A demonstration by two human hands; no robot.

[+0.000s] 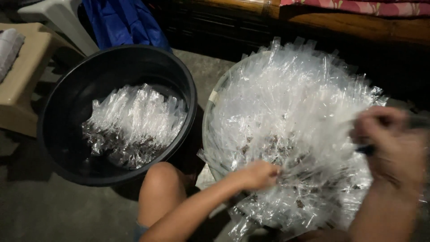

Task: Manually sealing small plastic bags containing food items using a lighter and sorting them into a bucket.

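A round basin point(209, 104) at the right is heaped with several small clear plastic bags point(291, 103) that hold dark bits at one end. My left hand point(257, 174) rests on the front of the heap, fingers closed on one bag. My right hand point(396, 145), blurred, is at the heap's right edge and grips a thin dark-blue tool point(368, 150), possibly scissors; its shape is unclear. A black tub point(58, 107) at the left holds a smaller pile of the same bags point(134, 125).
My bare knee point(162, 188) sits between the two basins on a grey concrete floor point(53, 210). A beige plastic stool point(27, 67) stands at the far left, blue cloth point(123, 22) behind the tub, a wooden bench point(349, 22) at the back.
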